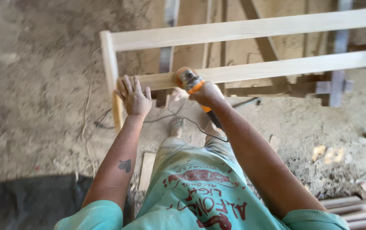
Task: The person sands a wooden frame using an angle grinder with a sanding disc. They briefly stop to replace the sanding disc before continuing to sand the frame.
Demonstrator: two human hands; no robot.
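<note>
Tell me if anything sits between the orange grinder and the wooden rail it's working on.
Nothing visible does. The right hand holds the orange angle grinder with its head right against the lower wooden rail. The left hand rests flat on the same rail near the corner post, off to the side of the grinder.

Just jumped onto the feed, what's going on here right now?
A person stands over a pale wooden frame on a dusty dirt floor. The right hand grips an orange power sander and presses its head against the lower rail. The left hand lies flat with fingers spread on the same rail near the corner post. The tool's black cord trails down by the feet. Some wood slats lie at lower right.
</note>
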